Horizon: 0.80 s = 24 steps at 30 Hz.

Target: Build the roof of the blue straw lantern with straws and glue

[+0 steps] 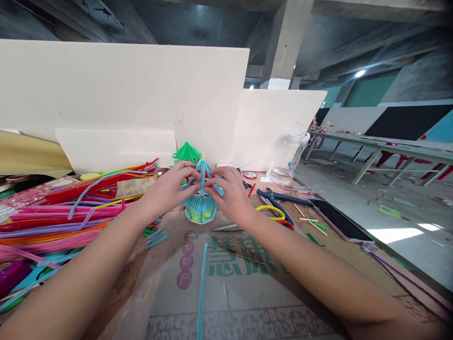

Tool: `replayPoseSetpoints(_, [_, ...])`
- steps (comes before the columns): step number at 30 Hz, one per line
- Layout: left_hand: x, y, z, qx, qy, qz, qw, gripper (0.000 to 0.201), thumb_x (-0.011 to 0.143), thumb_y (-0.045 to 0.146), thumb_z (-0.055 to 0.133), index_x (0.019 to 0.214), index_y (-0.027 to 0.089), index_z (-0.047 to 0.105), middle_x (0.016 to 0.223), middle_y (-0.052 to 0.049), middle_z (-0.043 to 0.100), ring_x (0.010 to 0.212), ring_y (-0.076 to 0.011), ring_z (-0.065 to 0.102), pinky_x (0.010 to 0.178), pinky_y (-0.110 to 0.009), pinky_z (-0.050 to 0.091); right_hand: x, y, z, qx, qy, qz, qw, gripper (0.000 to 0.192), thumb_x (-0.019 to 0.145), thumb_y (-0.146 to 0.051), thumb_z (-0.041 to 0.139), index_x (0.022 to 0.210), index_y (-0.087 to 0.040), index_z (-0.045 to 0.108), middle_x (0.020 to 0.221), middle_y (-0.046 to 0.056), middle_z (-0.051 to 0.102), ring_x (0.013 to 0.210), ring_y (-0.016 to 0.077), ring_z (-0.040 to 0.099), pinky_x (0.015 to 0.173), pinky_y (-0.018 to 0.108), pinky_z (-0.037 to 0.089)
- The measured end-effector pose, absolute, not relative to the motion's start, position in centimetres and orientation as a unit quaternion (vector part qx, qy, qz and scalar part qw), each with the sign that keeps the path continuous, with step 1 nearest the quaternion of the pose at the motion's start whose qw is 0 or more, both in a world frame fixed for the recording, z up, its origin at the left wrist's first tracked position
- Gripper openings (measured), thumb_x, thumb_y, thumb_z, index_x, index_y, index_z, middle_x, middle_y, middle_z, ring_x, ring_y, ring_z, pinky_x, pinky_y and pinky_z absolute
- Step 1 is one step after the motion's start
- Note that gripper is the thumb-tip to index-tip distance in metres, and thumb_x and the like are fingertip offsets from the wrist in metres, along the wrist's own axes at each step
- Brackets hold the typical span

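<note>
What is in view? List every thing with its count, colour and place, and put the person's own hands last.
blue straw model: one, light blue, table centre, between both hands
green straw model: one, green, behind the blue one, by the white board
loose straws: a heap, pink, red, yellow, blue, table left
single straw: one, blue, lying on the near table
pliers: one, blue handles, right of the hands
phone: one, dark, right table edge
jar: one, clear, back right
white boards: several, white, standing behind the table
left hand: fingers on the blue straw model
right hand: fingers on the blue straw model
</note>
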<state>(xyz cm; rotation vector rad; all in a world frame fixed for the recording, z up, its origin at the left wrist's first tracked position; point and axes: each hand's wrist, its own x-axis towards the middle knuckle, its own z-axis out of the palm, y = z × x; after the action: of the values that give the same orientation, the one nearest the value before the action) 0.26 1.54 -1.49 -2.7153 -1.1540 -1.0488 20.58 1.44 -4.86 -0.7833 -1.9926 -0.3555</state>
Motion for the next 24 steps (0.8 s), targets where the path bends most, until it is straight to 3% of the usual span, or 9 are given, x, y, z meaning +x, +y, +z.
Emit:
replayPoseSetpoints(15, [0.35,1.24,-1.24,-0.860,-0.382,-0.337,0.004,0.019,0.086,0.037,0.057,0.096,0.022,0.064,0.124,-0.007,0.052,0.120,-0.0235,0.051,0.101,-0.039,0.041,20.76,1.60,-4.85,-0.297,-0.812,-0.161,0.477,0.012,0.091,-0.027,0.056,0.092,-0.023,0.067,0.108,0.007,0.062,0.107,0.0218,0.050,0.096,0.041,0.038])
replayPoseSetpoints(24, [0.12,1.51,-1.30,-0.861,-0.377,-0.342,-0.003,0.018,0.088,0.034,0.054,0.095,0.023,0.066,0.124,-0.006,0.053,0.118,-0.0226,0.053,0.098,-0.038,0.044,21.33,2.02,-5.09,-0.258,-0.821,-0.207,0.466,0.017,0.089,-0.021,0.057,0.093,-0.029,0.072,0.112,0.006,0.062,0.112,0.0220,0.051,0.102,0.047,0.033])
